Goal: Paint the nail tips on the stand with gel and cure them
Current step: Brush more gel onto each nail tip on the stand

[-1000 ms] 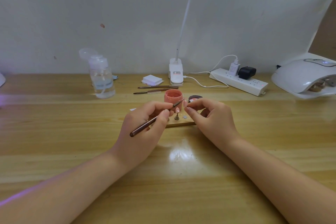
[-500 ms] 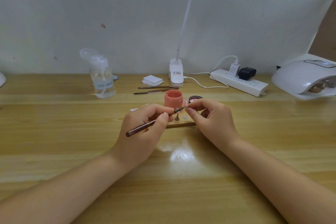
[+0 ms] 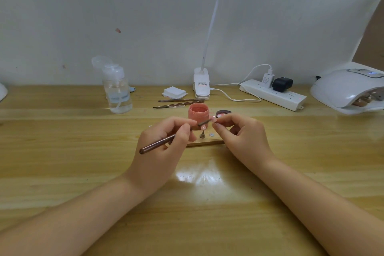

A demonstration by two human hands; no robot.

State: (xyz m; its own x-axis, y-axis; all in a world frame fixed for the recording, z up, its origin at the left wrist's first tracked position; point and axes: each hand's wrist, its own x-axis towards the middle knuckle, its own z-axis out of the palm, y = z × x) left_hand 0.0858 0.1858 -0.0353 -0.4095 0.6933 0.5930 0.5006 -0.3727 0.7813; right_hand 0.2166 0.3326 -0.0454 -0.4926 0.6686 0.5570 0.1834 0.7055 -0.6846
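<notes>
My left hand [image 3: 164, 145] grips the brush [image 3: 166, 140], its head meeting the nail tip [image 3: 213, 119] pinched in my right hand [image 3: 241, 139] above the wooden stand [image 3: 204, 142], near the pink gel jar [image 3: 198, 114]; I would judge light, even strokes best; the curing lamp [image 3: 351, 91] waits far right.

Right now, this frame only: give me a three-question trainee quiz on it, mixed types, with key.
1. True or false: the left hand holds the brush.
2. The pink gel jar stands: A) in front of the hands B) behind the wooden stand C) inside the curing lamp
3. Fill in: the right hand pinches a small ____ at its fingertips.

Key: 1 true. 2 B. 3 nail tip.
</notes>
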